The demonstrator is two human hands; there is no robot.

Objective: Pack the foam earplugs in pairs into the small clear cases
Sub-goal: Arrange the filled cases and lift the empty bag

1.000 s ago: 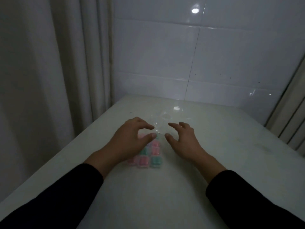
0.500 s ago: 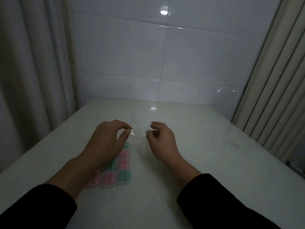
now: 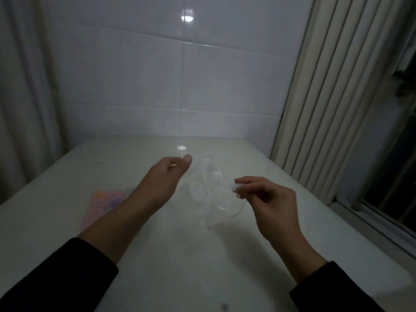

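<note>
Fingers of right hand (image 3: 273,199) pinched on clear plastic bag (image 3: 209,194); left hand (image 3: 164,176) loosely apart above table (image 3: 157,255).

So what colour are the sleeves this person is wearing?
Black, both sleeves, clearest in the head view, the only one.

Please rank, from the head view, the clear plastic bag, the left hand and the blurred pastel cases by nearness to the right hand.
1. Clear plastic bag: pinched in the right hand.
2. Left hand: across the bag.
3. Pastel cases: far left, partly behind the left forearm.
</note>
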